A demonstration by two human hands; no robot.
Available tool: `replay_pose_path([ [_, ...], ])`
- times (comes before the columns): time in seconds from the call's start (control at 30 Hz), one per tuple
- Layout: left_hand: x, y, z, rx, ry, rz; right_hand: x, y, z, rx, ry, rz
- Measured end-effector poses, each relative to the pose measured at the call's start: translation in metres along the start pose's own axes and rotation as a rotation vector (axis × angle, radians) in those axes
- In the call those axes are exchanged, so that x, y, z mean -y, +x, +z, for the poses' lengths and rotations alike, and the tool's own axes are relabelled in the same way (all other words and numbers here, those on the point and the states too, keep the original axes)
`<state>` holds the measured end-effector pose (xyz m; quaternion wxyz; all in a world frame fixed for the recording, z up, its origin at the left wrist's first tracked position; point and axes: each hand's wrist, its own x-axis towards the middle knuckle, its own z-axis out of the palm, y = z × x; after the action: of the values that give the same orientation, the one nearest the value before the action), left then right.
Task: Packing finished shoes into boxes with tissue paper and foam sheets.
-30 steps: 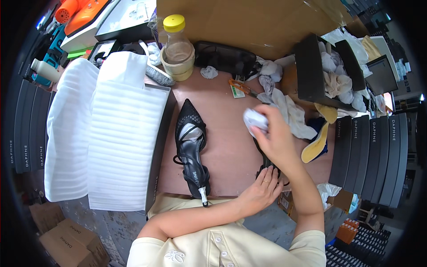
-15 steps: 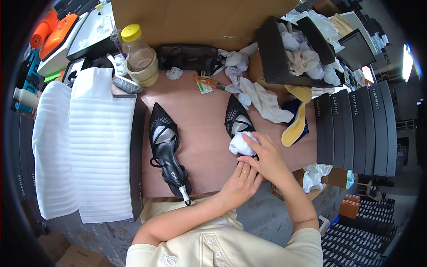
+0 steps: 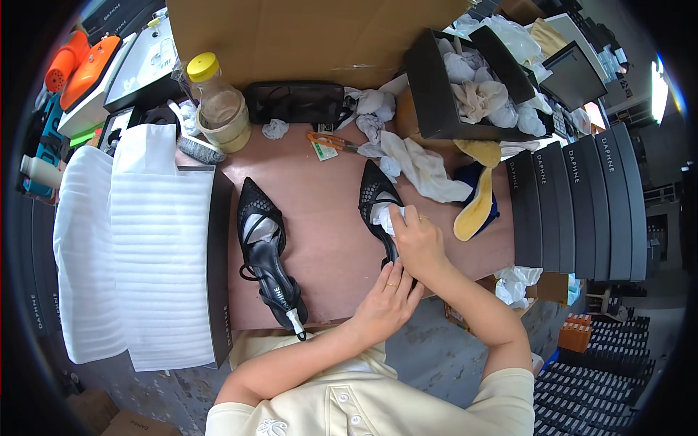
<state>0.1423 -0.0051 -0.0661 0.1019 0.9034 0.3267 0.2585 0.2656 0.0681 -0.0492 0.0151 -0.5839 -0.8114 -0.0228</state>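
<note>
Two black pointed slingback shoes with mesh toes lie on the pinkish table, toes pointing away. My right hand [image 3: 419, 245] is closed over the opening of the right shoe [image 3: 374, 192], pinching a crumpled white wad [image 3: 385, 216] against the toe end. Part of the wad is hidden under the fingers. My left hand [image 3: 387, 299] grips the rear of that same shoe, whose heel its fingers cover. The left shoe [image 3: 271, 270] lies apart, white stuffing in its toe and a white wrap on its heel.
An open shoe box with white foam sheet [image 3: 166, 269] stands left. Dark shoe boxes [image 3: 582, 211] line the right. Behind are a yellow-capped bottle [image 3: 218, 98], orange-handled scissors [image 3: 331, 139], a white cloth [image 3: 429, 171], yellow-lined pieces [image 3: 476, 211] and a box of crumpled paper [image 3: 443, 127].
My right hand has turned and pushed the white wad forward into the shoe's toe opening, so less of it shows. My left hand has stayed at the shoe's rear.
</note>
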Motion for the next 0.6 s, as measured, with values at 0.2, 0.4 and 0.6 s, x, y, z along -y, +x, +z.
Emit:
replay_pose_path([
  [0.2, 0.003, 0.001, -0.001, -0.034, 0.014, 0.002, -0.006, -0.011, -0.037, 0.164, 0.211, -0.045],
  [0.4, 0.003, 0.002, 0.001, -0.038, -0.019, 0.007, 0.005, -0.011, -0.021, 0.043, 0.077, 0.111],
  [0.6, 0.005, 0.002, 0.000, -0.042, -0.024, 0.022, 0.013, 0.009, -0.011, 0.043, 0.097, 0.128],
])
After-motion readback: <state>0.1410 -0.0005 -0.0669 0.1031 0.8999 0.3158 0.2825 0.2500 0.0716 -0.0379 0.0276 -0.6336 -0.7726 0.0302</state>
